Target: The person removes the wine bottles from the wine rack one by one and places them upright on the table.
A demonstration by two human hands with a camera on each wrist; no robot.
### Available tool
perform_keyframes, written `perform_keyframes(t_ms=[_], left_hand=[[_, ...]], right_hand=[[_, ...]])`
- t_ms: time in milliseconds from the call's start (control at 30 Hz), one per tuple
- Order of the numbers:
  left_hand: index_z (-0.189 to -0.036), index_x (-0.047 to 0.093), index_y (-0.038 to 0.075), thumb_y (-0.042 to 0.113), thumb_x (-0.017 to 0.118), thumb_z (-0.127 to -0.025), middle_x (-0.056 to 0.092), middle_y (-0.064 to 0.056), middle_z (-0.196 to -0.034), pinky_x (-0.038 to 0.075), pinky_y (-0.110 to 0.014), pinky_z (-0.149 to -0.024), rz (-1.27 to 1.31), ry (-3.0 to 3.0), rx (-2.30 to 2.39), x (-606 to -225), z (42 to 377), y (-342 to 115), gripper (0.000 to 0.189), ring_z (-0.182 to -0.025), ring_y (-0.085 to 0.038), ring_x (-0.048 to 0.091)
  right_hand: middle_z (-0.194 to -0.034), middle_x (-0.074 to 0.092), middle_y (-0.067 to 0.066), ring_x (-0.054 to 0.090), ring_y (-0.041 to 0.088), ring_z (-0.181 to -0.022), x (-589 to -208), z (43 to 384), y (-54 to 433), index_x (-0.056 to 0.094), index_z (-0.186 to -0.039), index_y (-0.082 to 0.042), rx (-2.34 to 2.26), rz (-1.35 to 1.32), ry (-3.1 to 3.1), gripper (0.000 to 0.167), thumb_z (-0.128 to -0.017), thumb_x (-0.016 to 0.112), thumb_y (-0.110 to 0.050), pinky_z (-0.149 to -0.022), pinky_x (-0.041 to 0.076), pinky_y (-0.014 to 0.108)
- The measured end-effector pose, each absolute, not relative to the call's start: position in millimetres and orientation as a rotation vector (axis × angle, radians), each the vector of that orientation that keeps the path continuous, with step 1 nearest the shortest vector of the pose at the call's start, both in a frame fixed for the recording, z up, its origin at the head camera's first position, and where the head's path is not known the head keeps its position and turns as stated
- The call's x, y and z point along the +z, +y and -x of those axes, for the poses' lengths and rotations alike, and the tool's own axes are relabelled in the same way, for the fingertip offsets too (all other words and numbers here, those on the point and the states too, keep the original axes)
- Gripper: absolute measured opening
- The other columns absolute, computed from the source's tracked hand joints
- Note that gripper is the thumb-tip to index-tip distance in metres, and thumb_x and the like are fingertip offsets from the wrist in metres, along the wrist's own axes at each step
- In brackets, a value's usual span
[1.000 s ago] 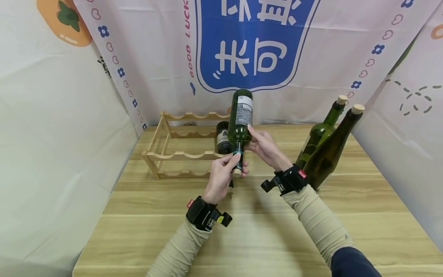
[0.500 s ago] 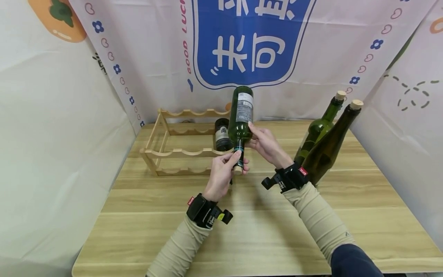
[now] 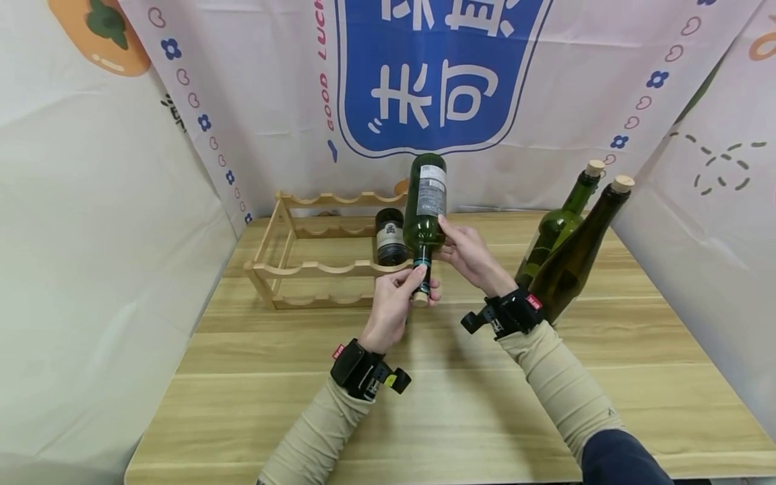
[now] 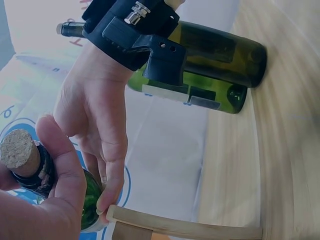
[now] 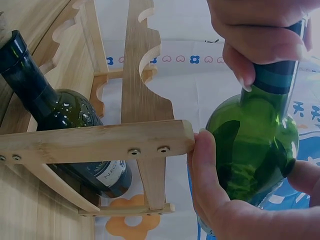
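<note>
A green wine bottle (image 3: 424, 209) with a white label is held above the table, base pointing away and corked neck towards me. My left hand (image 3: 397, 300) pinches the neck just by the cork (image 4: 17, 150). My right hand (image 3: 469, 259) wraps round the bottle's shoulder (image 5: 255, 145), thumb near the end of the rack's front rail (image 5: 100, 142). The bottle hovers at the right end of a wooden wine rack (image 3: 285, 269). A dark labelled bottle (image 3: 389, 237) lies in the rack's lower tier.
Two corked bottles, one green (image 3: 558, 229) and one dark brown (image 3: 582, 256), stand at the table's right side behind my right wrist. Printed cloth walls (image 3: 182, 168) close in the table on three sides. The wooden tabletop (image 3: 455, 404) stretches towards me.
The bottle and both hands have hardly moved; both grips are unchanged. Only the head view has shifted slightly.
</note>
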State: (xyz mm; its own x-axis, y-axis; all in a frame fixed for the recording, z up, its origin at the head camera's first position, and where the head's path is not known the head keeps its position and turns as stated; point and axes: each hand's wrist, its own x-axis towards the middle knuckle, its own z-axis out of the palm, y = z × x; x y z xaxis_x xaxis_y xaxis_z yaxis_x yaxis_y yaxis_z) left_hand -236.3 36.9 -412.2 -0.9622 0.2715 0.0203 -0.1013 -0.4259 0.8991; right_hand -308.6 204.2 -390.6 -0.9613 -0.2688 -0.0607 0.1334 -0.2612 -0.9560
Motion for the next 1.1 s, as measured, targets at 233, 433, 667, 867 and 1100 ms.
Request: perform_keyframes(t_ms=[233,433,667,867,1100], left_hand=[[-0.111,0.06,-0.016,0.016,0.057,-0.098,0.07,-0.006,-0.077,0.058,-0.022,-0.059,-0.228,1.525,2.467,-412,236,39,0.035,-0.062,-0.011,0.067],[-0.111,0.061,-0.015,0.018,0.057,-0.098,0.07,-0.007,-0.078,0.057,-0.021,-0.059,-0.233,1.512,2.461,-414,236,43,0.035,-0.062,-0.011,0.067],[-0.112,0.061,-0.014,0.019,0.057,-0.098,0.07,-0.006,-0.078,0.057,-0.021,-0.059,-0.241,1.508,2.455,-415,236,46,0.036,-0.062,-0.011,0.067],[-0.111,0.061,-0.014,0.019,0.057,-0.098,0.07,-0.007,-0.078,0.057,-0.022,-0.059,-0.254,1.526,2.441,-416,236,49,0.036,-0.062,-0.011,0.067],[-0.112,0.061,-0.014,0.017,0.056,-0.099,0.07,-0.008,-0.078,0.057,-0.021,-0.059,-0.25,1.518,2.429,-418,235,52,0.034,-0.062,-0.011,0.067]], right_hand=[[-0.098,0.07,0.001,0.067,0.011,-0.091,-392,308,208,0.04,-0.137,0.011,-2.317,0.167,1.718,0.058,-0.103,0.041,-0.037,-0.087,0.055,0.028],[-0.1,0.069,0.0,0.066,0.011,-0.093,-392,307,211,0.037,-0.141,0.01,-2.31,0.152,1.737,0.061,-0.103,0.042,-0.037,-0.088,0.055,0.028],[-0.1,0.068,0.001,0.066,0.011,-0.094,-392,306,215,0.037,-0.14,0.011,-2.319,0.142,1.726,0.061,-0.103,0.042,-0.037,-0.088,0.055,0.028],[-0.102,0.068,0.001,0.066,0.011,-0.095,-392,304,218,0.037,-0.14,0.01,-2.317,0.144,1.732,0.061,-0.102,0.042,-0.038,-0.092,0.053,0.03],[-0.102,0.067,0.001,0.065,0.012,-0.094,-397,301,222,0.037,-0.139,0.01,-2.339,0.146,1.708,0.059,-0.103,0.042,-0.037,-0.095,0.051,0.033]])
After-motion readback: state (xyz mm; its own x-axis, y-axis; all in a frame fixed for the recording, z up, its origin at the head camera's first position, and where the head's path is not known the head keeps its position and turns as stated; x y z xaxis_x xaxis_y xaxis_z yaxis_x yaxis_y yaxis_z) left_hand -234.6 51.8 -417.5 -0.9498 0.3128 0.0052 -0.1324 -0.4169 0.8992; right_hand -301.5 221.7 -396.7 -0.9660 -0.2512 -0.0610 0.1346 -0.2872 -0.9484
